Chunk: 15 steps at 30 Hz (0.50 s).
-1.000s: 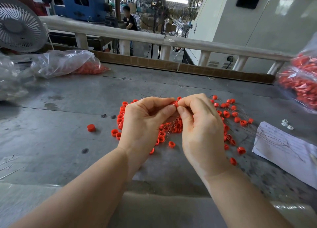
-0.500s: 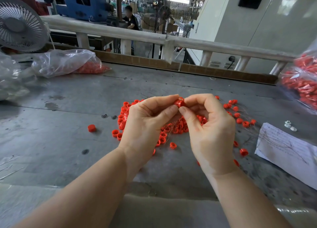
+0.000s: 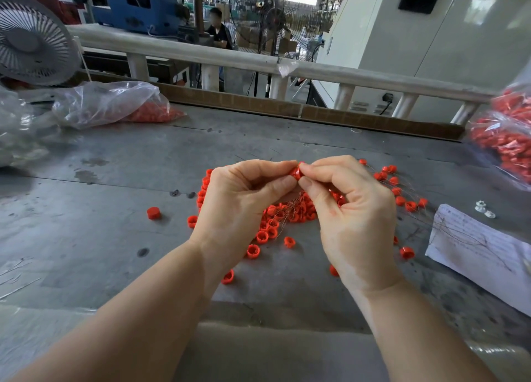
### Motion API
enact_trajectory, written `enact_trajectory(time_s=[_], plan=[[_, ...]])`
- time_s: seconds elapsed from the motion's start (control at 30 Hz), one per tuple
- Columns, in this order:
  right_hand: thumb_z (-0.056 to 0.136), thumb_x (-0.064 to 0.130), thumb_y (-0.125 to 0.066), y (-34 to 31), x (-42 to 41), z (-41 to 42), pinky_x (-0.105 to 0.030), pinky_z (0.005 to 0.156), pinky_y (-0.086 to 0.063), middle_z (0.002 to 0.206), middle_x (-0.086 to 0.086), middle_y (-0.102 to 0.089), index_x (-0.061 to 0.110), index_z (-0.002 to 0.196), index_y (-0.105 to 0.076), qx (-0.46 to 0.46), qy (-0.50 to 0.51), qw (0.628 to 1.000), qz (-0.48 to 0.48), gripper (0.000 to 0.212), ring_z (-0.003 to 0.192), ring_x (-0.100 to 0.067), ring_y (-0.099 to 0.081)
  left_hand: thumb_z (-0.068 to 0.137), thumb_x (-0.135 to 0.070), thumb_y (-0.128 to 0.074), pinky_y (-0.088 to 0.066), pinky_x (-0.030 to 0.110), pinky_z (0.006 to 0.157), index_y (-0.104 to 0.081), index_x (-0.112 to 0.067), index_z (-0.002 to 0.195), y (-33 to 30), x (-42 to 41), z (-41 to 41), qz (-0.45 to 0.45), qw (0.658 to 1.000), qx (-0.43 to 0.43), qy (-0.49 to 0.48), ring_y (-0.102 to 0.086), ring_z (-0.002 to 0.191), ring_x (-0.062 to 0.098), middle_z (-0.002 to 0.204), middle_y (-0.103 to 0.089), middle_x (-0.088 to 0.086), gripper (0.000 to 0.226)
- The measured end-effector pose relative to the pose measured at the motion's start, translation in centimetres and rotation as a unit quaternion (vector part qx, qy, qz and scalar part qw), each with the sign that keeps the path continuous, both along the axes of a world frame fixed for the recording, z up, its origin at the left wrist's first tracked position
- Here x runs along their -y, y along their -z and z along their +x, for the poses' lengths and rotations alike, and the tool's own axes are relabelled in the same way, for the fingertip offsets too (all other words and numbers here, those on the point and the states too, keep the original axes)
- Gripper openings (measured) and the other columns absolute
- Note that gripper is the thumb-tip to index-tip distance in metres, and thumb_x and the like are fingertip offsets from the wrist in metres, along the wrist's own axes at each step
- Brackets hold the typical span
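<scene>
Nearest the camera, both forearms come in over the grey table (image 3: 115, 238). The left hand (image 3: 244, 206) and right hand (image 3: 353, 218) meet fingertip to fingertip above the pile of red caps (image 3: 270, 229). Each hand pinches the same red cap (image 3: 296, 171) between thumb and forefinger, w/ the other fingers curled loosely under. The cap is up in the air, well clear of the table, right between the two hands.

Vs. 1 s ago: the hands were packed tight then and the cap was barely a red speck between the fingertips. Now the right hand has rolled open a bit and more of the cap shows. That probably means it's being turned or seated onto one of the thin wires (image 3: 290, 206) — can't tell if a wire is actually in it. The pile and the lone cap (image 3: 153, 212) to the left haven't shifted.

Further out, a paper sheet (image 3: 474, 243) lies at right w/ small white parts (image 3: 482, 209) just beyond it. Past those is a clear bag (image 3: 109, 103) at far left and another bag of red parts (image 3: 508, 140) at far right — then a fan (image 3: 31, 42), the rail (image 3: 230, 55) and a seated person (image 3: 217, 28) in the bkgd.
</scene>
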State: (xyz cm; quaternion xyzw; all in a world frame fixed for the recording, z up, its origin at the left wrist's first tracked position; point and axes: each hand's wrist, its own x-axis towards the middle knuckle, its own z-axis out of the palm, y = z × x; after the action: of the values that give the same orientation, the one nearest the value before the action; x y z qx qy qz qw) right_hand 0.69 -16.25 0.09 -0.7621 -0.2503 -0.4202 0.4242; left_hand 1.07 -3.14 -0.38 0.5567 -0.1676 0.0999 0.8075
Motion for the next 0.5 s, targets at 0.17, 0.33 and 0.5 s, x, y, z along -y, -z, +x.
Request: enact_trajectory(time_s=[0.17,0.33,0.5], plan=[[0.080,-0.003,-0.067,0.11,0.05,0.04,-0.015,0.073,-0.049,0.082,-0.008,-0.066,-0.001,0.087,-0.071,-0.013,-0.009,1.000,0.008,0.008,0.078,-0.009,-0.061,0.065,-0.011,-0.068,-0.056,0.024,0.074,-0.076,-0.015,0.080,0.03,-0.05,-0.02,0.012,1.000,0.002,-0.011,-0.071,0.084,0.018,0.083,-0.074,0.004,0.017],[0.082,0.000,-0.067,0.36,0.24,0.19,-0.024,0.073,-0.052,0.083,-0.006,-0.066,0.001,0.088,-0.069,-0.039,-0.020,0.998,0.044,0.007,0.080,-0.014,-0.064,0.068,-0.010,-0.076,-0.053,0.034,0.090,-0.077,-0.019,0.088,0.13,0.46,0.12,-0.015,0.999,-0.026,0.026,-0.069,0.093,0.022,0.090,-0.074,0.006,0.022],[0.079,-0.003,-0.069,0.25,0.35,0.15,-0.017,0.072,-0.047,0.080,-0.004,-0.065,0.003,0.085,-0.068,-0.035,-0.033,0.998,0.048,0.009,0.077,-0.009,-0.062,0.064,-0.007,-0.071,-0.052,0.033,0.090,-0.077,-0.022,0.085,0.21,0.57,0.26,-0.027,0.999,-0.027,0.026,-0.069,0.092,0.020,0.089,-0.074,0.005,0.026]])
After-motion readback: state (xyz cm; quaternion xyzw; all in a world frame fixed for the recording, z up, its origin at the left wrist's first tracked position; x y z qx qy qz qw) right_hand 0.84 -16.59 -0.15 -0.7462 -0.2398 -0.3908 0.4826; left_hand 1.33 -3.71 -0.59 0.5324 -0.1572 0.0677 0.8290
